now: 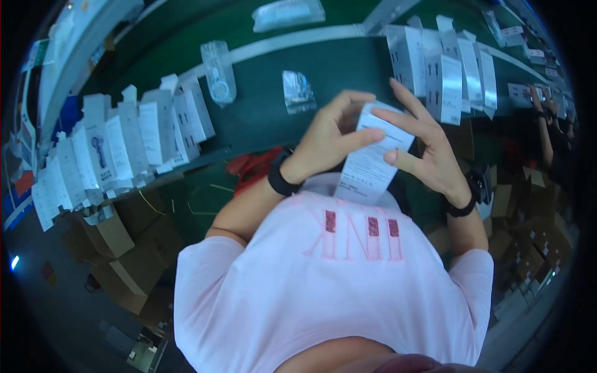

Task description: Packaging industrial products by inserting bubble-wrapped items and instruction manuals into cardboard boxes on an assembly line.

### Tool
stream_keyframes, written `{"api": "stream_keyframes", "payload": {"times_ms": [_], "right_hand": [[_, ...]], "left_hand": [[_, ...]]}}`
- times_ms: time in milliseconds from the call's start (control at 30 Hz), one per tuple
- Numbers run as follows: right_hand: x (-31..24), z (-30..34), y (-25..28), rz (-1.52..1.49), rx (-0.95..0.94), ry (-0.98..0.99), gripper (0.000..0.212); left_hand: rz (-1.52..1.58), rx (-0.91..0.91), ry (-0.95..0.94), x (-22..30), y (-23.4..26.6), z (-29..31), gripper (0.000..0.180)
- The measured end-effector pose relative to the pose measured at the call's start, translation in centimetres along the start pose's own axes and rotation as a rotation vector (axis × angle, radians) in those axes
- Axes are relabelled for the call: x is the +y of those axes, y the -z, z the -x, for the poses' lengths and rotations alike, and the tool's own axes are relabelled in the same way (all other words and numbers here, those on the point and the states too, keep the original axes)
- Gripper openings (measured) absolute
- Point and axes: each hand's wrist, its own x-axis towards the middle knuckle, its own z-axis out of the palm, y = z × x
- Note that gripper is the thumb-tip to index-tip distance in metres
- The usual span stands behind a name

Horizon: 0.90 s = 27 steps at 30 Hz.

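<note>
A white printed carton [371,163] stands tilted in front of my chest, its text-covered face turned up to me. My left hand [336,133] grips it near the top, thumb lying across the face and the other fingers curled at the far left edge. My right hand [429,146] is on its upper right side: a finger reaches over the top and the thumb presses by the right edge, while another finger sticks up off the carton. Beyond my hands, a small clear bag with parts [298,92] and a longer bagged item [218,73] lie on the green table [261,71].
A row of open white cartons [124,140] lines the table at left; more open cartons [444,78] stand at right. Another clear bag [288,13] lies beyond a pale rail. Brown cardboard boxes [121,273] sit on the floor. Another person's hand [536,99] shows at far right.
</note>
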Motion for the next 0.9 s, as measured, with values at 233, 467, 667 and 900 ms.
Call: {"api": "stream_keyframes", "payload": {"times_ms": [233,467,667,900], "right_hand": [[1.0,6.2,8.6,-0.008,0.455,-0.162,0.066],[10.2,14.6,27.8,0.367,1.413,-0.348,0.057],[33.0,13.4,35.3,0.913,1.426,-0.48,0.069],[48.6,7.6,35.7,0.562,0.978,-0.348,0.055]], "left_hand": [[-0.992,0.007,0.051,1.5,8.4,-13.9,0.094],[-1.901,0.39,0.64,-5.5,32.8,-21.2,0.11],[-1.892,0.575,0.256,-7.4,31.8,-20.6,0.062],[-1.269,0.56,-0.006,-2.1,11.8,-12.4,0.055]]}}
